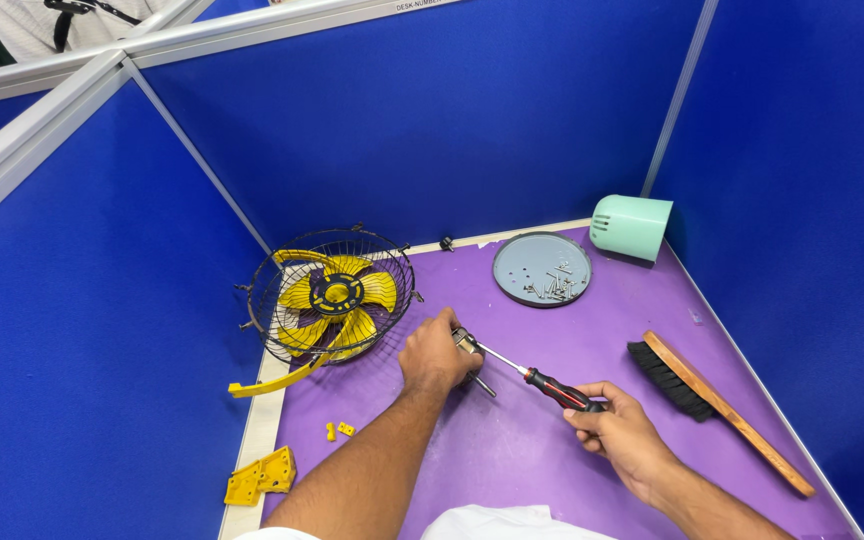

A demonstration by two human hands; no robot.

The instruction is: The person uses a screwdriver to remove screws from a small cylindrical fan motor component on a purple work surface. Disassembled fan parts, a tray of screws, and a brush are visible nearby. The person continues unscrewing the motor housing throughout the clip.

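On the purple desk [552,440], the left hand [434,355] curls closed over a small metal part [468,343] while the right hand [620,430] grips a screwdriver [542,380].

Blue partition panels [432,120] enclose an office workstation cubicle.

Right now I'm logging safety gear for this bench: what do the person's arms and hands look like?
Both the left hand and right hand are bare: no gloves, rings or watch visible. Both forearms are uncovered up to the frame edge; no sleeves show.
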